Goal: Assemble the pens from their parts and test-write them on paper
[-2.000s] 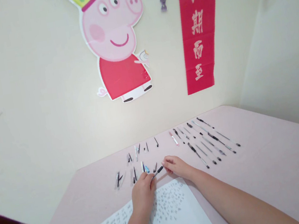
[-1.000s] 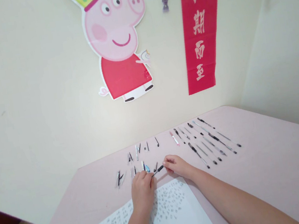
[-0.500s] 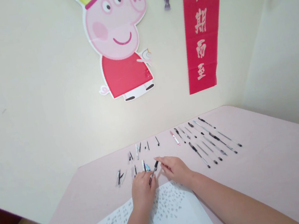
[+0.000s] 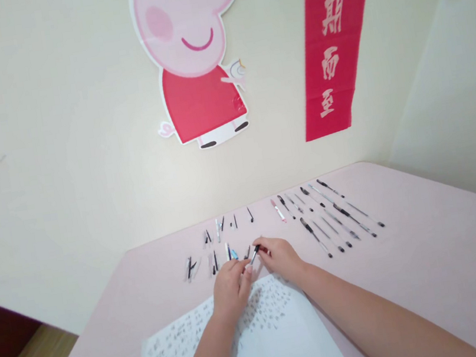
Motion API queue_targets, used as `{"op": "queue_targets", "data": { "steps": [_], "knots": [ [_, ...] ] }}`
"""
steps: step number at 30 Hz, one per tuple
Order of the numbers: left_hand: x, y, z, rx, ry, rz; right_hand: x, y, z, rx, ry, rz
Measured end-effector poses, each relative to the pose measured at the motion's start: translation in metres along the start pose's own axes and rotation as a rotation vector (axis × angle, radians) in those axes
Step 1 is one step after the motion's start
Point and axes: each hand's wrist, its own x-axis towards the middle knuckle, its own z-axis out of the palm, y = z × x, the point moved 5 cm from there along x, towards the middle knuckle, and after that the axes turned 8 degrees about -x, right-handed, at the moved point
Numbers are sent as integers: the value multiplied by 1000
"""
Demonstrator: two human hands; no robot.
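A pen with a clear barrel and a black end [image 4: 254, 255] is held slanting between my two hands above the pink table. My left hand [image 4: 231, 287] pinches its lower, clear end with thumb and fingers. My right hand [image 4: 282, 256] is closed at the upper black end. Just behind the pen, a small dark pen part [image 4: 247, 253] lies on the table. A light-blue pen part [image 4: 234, 255] rests close beyond my left fingers. Under my left wrist spreads a sheet of paper [image 4: 285, 347] covered partly in handwriting.
Taken-apart pen pieces [image 4: 189, 268] lie in small groups at the left. Whole pens [image 4: 316, 238] are laid in two slanting rows at the right, with a pink-and-white pen [image 4: 278, 211] at the near end. Behind the pink table [image 4: 448, 266] rises a wall with a cartoon pig cutout [image 4: 204, 103].
The pen has shifted up and right relative to my left hand, and less of its barrel shows. My right fingers have closed in on its black end. The camera view has tilted down.
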Motion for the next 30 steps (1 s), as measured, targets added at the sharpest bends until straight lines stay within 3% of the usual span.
{"op": "queue_targets", "data": {
  "steps": [6,12,15,21,30],
  "knots": [
    [-1,-5,-3,-164,8,-102,-2,23,-1,301,81,221],
    [-2,-11,0,-196,-31,-189,-14,6,-9,497,92,246],
    [-2,-12,4,-193,-88,-214,-27,-15,-14,593,6,220],
    [-3,-14,9,-114,-127,-210,-55,-50,-7,775,-307,255],
    [-2,-16,10,-96,-137,-222,-75,-65,12,476,-521,171]
  ]
}}
